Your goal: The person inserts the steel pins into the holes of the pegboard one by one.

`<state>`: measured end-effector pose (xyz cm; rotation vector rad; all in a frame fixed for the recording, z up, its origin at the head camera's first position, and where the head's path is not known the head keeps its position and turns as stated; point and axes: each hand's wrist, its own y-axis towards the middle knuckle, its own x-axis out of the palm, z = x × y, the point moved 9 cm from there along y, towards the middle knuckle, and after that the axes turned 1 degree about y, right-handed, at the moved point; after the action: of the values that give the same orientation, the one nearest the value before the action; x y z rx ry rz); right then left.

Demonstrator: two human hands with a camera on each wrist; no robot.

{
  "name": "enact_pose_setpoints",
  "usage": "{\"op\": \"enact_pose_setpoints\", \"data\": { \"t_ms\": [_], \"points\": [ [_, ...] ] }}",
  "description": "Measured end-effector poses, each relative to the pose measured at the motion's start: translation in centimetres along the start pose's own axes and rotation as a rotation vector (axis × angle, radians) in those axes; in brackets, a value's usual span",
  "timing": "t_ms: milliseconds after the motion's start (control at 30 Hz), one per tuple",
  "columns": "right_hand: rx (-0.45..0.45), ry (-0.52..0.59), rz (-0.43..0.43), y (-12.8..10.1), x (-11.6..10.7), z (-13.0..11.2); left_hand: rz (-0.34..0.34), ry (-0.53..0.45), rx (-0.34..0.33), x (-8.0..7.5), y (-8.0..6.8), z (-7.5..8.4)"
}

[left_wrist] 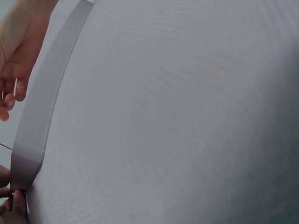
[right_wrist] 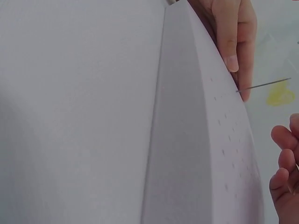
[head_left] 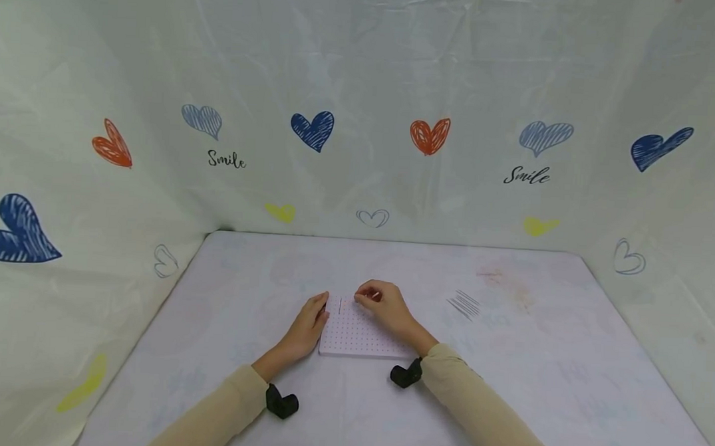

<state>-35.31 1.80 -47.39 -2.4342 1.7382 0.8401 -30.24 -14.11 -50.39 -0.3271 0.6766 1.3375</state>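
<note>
A white foam board (head_left: 361, 333) dotted with red lies flat on the table. My left hand (head_left: 307, 327) rests along its left edge with fairly straight fingers (right_wrist: 233, 37). A thin pin (right_wrist: 264, 85) stands stuck in the board near its far left corner (head_left: 340, 307). My right hand (head_left: 384, 304) hovers over the board's far edge, a little to the right of the pin. Its fingers (right_wrist: 285, 177) are curled and I see nothing between them. The left wrist view shows the board's side (left_wrist: 37, 116) with the right hand's (left_wrist: 14, 56) curled fingers beyond it.
Several loose thin pins (head_left: 464, 304) lie in a row on the pale table (head_left: 506, 389), right of the board. White sheeting printed with hearts (head_left: 362, 117) walls in the table at the back and on both sides.
</note>
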Motion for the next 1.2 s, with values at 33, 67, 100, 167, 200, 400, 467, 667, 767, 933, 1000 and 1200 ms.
{"op": "enact_pose_setpoints", "data": {
  "t_ms": [33,67,100,167,200,400,467,667,767,933,1000,1200],
  "points": [
    [0.009,0.008,0.010,0.0,-0.4,0.1,0.001,0.000,-0.001,0.0,0.0,0.0],
    [0.018,0.014,0.019,0.0,-0.8,0.3,0.002,-0.002,-0.004,0.0,0.0,0.0],
    [0.024,0.019,0.028,0.0,-1.2,0.4,0.002,-0.002,-0.008,0.0,0.0,0.0],
    [0.032,0.030,0.051,0.0,-2.1,0.7,0.004,-0.004,-0.014,0.0,0.1,0.0],
    [0.038,0.033,0.063,0.0,-2.6,0.9,0.004,-0.004,-0.016,0.0,0.1,0.0],
    [0.065,-0.009,0.153,-0.5,-5.9,2.0,0.003,-0.011,-0.028,0.1,0.2,-0.2],
    [0.084,-0.022,0.183,-0.8,-7.0,2.3,0.002,-0.012,-0.030,0.1,0.2,-0.2],
    [0.173,-0.026,0.272,-1.9,-10.5,3.5,0.000,-0.034,-0.046,-0.1,0.5,-0.3],
    [0.201,-0.050,0.301,-2.7,-12.0,4.1,0.003,-0.034,-0.048,-0.1,0.5,-0.2],
    [0.240,-0.088,0.347,-4.4,-14.1,5.5,-0.004,-0.037,-0.061,0.1,0.1,-0.2],
    [0.256,-0.101,0.369,-5.1,-14.9,5.9,-0.008,-0.036,-0.062,0.3,0.0,-0.3],
    [0.308,-0.115,0.417,-7.2,-16.9,7.1,-0.004,-0.034,-0.059,0.2,0.0,-0.4]
  ]
}}
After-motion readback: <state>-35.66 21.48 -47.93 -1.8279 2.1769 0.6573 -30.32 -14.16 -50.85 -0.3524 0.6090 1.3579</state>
